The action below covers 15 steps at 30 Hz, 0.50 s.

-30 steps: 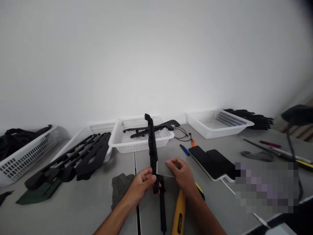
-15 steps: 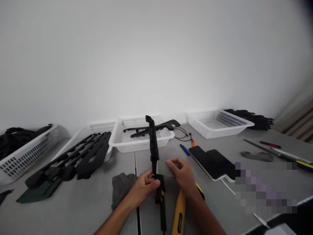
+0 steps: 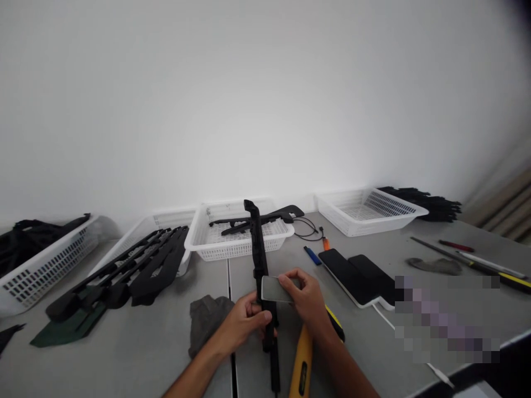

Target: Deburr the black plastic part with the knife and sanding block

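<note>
A long black plastic part (image 3: 258,237) stands nearly upright in front of me, its far end over the middle basket. My left hand (image 3: 245,321) is closed around its lower section, thumb on the near side. Between the thumb and fingers of my right hand (image 3: 306,296) is a thin grey rectangular piece with a pale edge (image 3: 274,288). Its left edge lies against or just in front of the black part; I cannot tell which. Beneath my right forearm lies a yellow-handled tool (image 3: 302,365). A crumpled grey cloth (image 3: 207,320) rests beside my left wrist.
Two black parts lie across the middle white basket (image 3: 240,253). More long black parts (image 3: 153,271) lean on a basket at left. A blue object (image 3: 312,255), two phones (image 3: 344,276), a white cable (image 3: 384,316) and a file-like rod (image 3: 433,247) lie at right.
The grey piece has tilted to show more of its flat face and shifted slightly left across the black part. The black part's top has moved a little left and down.
</note>
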Motion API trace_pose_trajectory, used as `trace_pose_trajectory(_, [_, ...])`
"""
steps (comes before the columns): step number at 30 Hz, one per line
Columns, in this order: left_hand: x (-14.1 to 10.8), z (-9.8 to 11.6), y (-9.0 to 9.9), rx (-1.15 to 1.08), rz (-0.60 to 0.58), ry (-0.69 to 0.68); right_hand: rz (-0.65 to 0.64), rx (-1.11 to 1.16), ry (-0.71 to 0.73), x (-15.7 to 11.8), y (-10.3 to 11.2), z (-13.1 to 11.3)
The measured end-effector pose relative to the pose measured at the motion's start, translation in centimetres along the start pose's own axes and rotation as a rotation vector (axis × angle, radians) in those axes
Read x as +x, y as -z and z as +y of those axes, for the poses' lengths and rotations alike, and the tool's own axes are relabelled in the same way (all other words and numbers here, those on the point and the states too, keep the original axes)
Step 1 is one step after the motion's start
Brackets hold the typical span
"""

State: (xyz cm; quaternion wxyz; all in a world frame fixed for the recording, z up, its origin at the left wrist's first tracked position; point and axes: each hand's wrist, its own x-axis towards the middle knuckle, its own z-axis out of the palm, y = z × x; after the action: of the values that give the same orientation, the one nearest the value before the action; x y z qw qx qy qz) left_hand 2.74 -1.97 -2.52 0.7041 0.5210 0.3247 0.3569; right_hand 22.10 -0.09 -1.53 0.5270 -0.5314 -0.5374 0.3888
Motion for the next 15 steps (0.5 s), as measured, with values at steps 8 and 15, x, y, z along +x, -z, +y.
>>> trace_pose_trajectory(8, [0.07, -0.4, 0.14, -0.053, 0.027, -0.007, 0.003, -0.007, 0.005, 0.17, 0.31, 0.19])
trace_pose_trajectory(15, [0.16, -0.5, -0.15, -0.091, 0.031, 0.001, -0.058, -0.013, 0.026, -0.29, -0.14, -0.02])
